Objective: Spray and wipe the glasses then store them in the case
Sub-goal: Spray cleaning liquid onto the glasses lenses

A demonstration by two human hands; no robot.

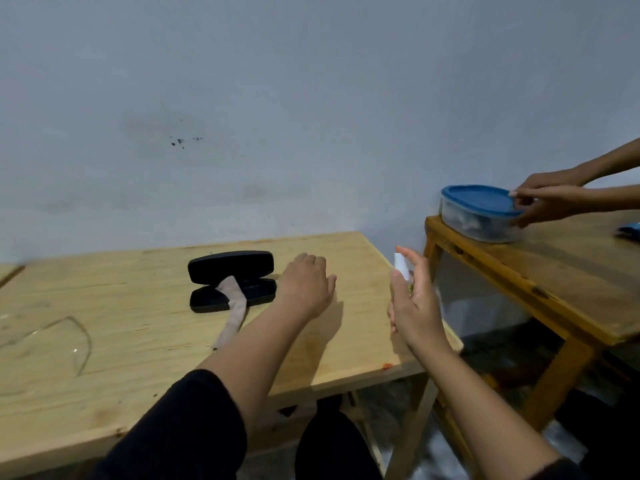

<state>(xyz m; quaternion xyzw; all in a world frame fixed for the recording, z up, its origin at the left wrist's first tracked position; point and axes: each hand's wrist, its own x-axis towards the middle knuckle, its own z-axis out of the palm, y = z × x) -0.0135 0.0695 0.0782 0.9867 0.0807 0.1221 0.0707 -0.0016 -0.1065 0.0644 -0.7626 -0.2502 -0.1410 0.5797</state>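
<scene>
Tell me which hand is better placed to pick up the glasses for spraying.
Left. The left hand is empty above the table, on the side where the glasses lie. The right hand already grips the spray bottle near the table's right edge.

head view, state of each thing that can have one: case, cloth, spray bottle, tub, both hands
glasses case: open, lying on the table
cloth: draped out of the case onto the table
spray bottle: upright in the right hand's grip
right hand: curled round the bottle
left hand: palm down over the table, holding nothing
plastic tub: blue lid on, another person's hands at it
</scene>
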